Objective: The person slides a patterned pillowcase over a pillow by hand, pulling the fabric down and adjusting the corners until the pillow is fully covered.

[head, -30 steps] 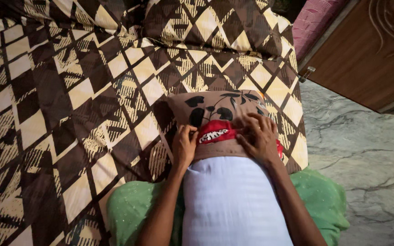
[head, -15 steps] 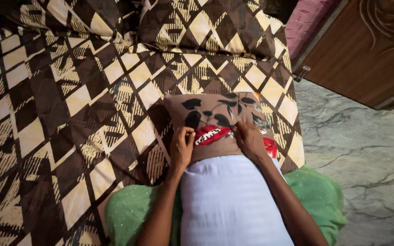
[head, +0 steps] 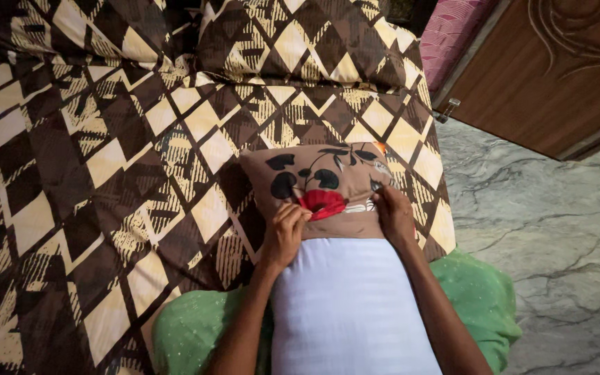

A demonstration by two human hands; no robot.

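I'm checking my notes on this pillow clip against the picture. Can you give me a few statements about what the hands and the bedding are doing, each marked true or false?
1. Both hands grip the edge of the brown flowered pillowcase. True: the left hand and the right hand pinch its open end.
2. The white pillow is fully inside the cover. False: most of it sticks out toward the person.
3. The pillow lies on a bedsheet with a brown and cream diamond pattern. True.
4. The floor beside the bed is carpeted. False: it looks like grey veined stone.
5. The person's lap is covered by green cloth. True.
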